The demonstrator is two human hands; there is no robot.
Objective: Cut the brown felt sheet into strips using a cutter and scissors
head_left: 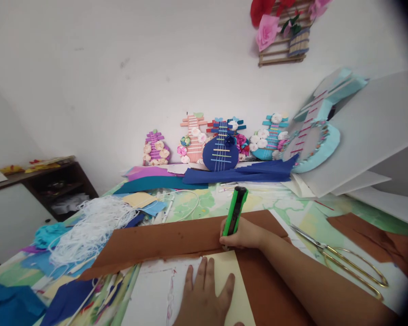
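Note:
My right hand (246,233) grips a green and black box cutter (235,210) that stands nearly upright, its lower end at the brown paper (177,235). The blade itself is too small to make out. The paper shows a ragged edge left of the cutter, along the top of a white sheet (149,290). Flat with fingers spread, my left hand (206,294) presses on a pale yellow card (229,271) and the white sheet. More brown paper (261,280) lies under my right forearm.
Gold-handled scissors (340,260) lie open at the right, near brown scraps (370,235). A heap of white cord (95,226) and blue scraps (68,299) cover the left. Several paper lute models, one dark blue (221,154), stand along the wall beside leaning white boards (370,131).

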